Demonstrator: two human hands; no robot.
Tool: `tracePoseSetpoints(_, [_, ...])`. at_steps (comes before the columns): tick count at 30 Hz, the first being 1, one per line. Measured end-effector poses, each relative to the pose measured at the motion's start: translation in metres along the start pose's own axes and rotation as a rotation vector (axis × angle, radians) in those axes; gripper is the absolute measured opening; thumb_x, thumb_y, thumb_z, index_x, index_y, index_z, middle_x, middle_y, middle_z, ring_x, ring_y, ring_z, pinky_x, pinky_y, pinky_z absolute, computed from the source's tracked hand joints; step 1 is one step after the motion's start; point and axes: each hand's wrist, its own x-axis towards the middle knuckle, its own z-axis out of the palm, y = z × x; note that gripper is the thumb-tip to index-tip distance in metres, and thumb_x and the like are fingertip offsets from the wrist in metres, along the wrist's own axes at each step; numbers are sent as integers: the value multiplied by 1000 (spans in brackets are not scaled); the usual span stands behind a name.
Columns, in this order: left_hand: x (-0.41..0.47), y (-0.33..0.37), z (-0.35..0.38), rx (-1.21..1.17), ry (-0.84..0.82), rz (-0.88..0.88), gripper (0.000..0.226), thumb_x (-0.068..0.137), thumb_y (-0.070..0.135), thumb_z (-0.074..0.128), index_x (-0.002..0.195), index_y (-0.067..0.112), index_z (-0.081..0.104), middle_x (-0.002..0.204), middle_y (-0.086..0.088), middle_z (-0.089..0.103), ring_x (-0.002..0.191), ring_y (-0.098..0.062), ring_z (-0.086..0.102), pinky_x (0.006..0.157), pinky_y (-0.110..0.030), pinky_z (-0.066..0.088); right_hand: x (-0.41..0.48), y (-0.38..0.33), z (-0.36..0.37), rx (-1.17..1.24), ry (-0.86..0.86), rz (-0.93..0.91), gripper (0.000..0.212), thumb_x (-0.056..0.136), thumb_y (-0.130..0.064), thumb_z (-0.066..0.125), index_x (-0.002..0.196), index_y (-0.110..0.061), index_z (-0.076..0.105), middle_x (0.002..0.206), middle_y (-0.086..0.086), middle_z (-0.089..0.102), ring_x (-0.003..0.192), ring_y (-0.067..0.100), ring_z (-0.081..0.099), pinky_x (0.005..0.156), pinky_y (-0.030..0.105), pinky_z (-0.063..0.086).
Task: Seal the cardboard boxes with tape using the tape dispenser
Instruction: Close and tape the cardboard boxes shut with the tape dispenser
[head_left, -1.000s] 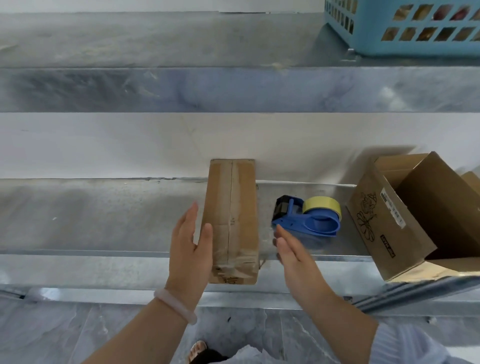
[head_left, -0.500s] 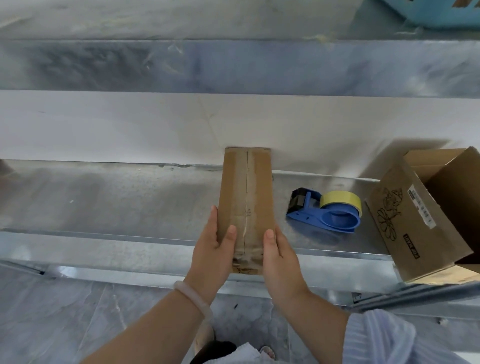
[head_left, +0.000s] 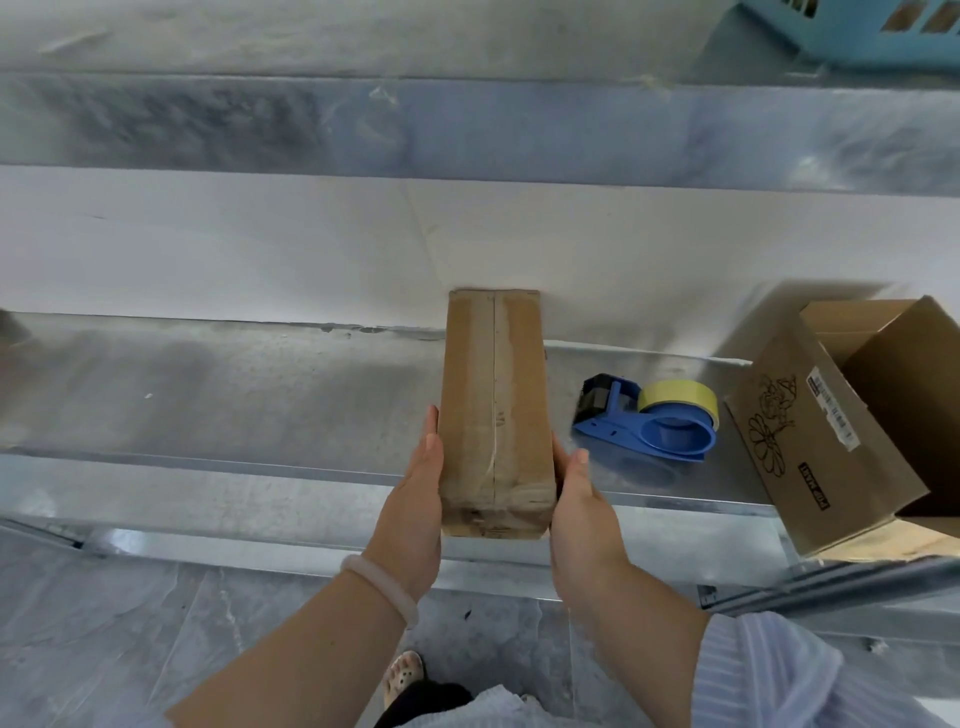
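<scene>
A long narrow cardboard box (head_left: 493, 395) lies on the metal shelf (head_left: 234, 395), its far end against the white wall and clear tape running along its top seam. My left hand (head_left: 415, 499) presses flat against the box's left side near the front end. My right hand (head_left: 582, 509) presses against the right side, fingers straight along it. To the right of the box a blue tape dispenser (head_left: 649, 426) with a yellowish roll lies on the shelf, untouched.
An open cardboard box (head_left: 810, 441) with a flower print stands tilted at the shelf's right end. A blue plastic basket (head_left: 857, 36) sits on the upper shelf at top right. Grey tiled floor and my foot (head_left: 405, 675) show below the shelf edge.
One second ago both hands were apart from the box; they closed in on its front end. Since half a second ago my thumbs have slid off the top onto the sides.
</scene>
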Motion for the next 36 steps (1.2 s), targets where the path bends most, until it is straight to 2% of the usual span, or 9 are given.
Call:
tracePoseSetpoints(4, [-8,-2,-3,174,-66,74,81,76,56,68,146,47,28,125,27,58,108,5,60,76,-12,52,-6,-3,-5,-7,-118,-55,63,85,-77,34,136,-43,51,137,-8,57,126,17,53,111,43,39])
tracePoseSetpoints(9, [-10,-10,1,283,-31,106,70,93,30,62,150,42,23,128,19,60,108,2,62,80,-14,53,-19,-2,-3,-183,-176,-292,51,90,-47,62,135,-48,38,113,-28,63,101,-12,60,77,2,46])
tracePoseSetpoints(15, [-10,-2,1,361,1,32,53,98,51,36,148,50,20,141,22,43,105,14,50,77,-4,44,-15,-7,-6,-282,-147,-339,50,101,-47,34,149,-35,32,141,-15,50,128,2,47,109,23,37])
tracePoseSetpoints(17, [-13,5,-1,429,-31,72,62,92,60,34,150,47,17,146,21,35,108,18,45,77,2,41,-15,-10,-10,-284,-188,-306,70,92,-62,33,154,-39,12,154,-14,34,131,-1,36,109,19,32])
tracePoseSetpoints(19, [-15,8,-9,533,-64,194,71,86,71,35,148,47,12,153,21,22,134,7,33,97,-5,37,-18,-13,-21,-295,-236,-361,81,81,-72,39,150,-52,2,157,-19,21,133,-6,29,99,9,32])
tracePoseSetpoints(22, [-16,11,-23,697,-109,367,76,74,77,53,143,53,28,160,18,7,146,1,9,113,-30,34,-23,-14,-40,-513,-288,-663,70,82,-67,53,144,-62,21,159,-28,11,144,-6,15,111,24,29])
tracePoseSetpoints(25, [-17,10,-29,643,-166,505,46,71,48,75,115,46,67,157,14,23,142,0,25,105,-23,43,-20,-9,-47,-623,-327,-918,45,82,-47,68,127,-43,62,161,-9,22,145,6,24,115,28,30])
tracePoseSetpoints(29, [-11,11,-36,740,-184,530,25,67,36,79,92,39,77,148,21,40,136,0,37,105,-22,42,-15,-9,-43,-576,-317,-873,26,81,-39,68,107,-40,74,152,-9,39,143,12,29,113,47,35])
tracePoseSetpoints(36, [1,21,-47,883,-288,508,31,75,35,74,103,49,71,146,29,39,143,-1,24,116,-18,22,-3,-18,-45,-448,-335,-765,24,70,-40,76,94,-46,76,139,-21,53,137,6,38,115,47,32])
